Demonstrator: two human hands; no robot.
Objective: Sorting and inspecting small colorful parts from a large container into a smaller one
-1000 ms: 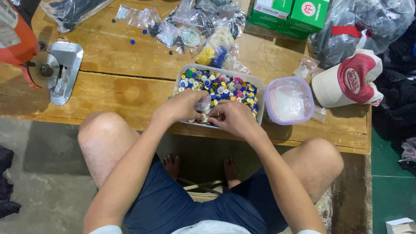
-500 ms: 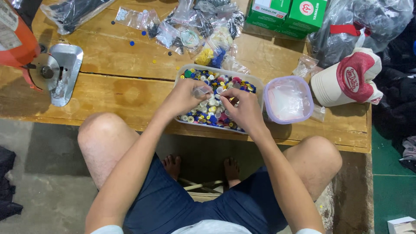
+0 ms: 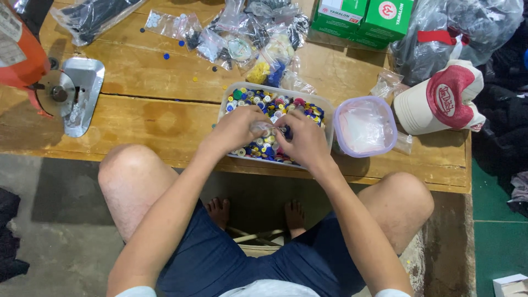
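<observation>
Two hands, the left hand point(image 3: 237, 127) and the right hand point(image 3: 304, 138), are over one clear tub point(image 3: 324, 103) of buttons too many to count. One lidded container point(image 3: 364, 126) sits beside it. There are two green boxes point(image 3: 364, 16), one red-and-white cap point(image 3: 440, 99) and one cutting machine point(image 3: 55, 88). The small plastic bags point(image 3: 242, 33) lie heaped, so their number cannot be told.

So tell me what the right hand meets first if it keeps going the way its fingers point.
The right hand points left toward the left hand, so it would probably meet that hand's fingertips first, above the container of buttons; depth is unclear.
</observation>
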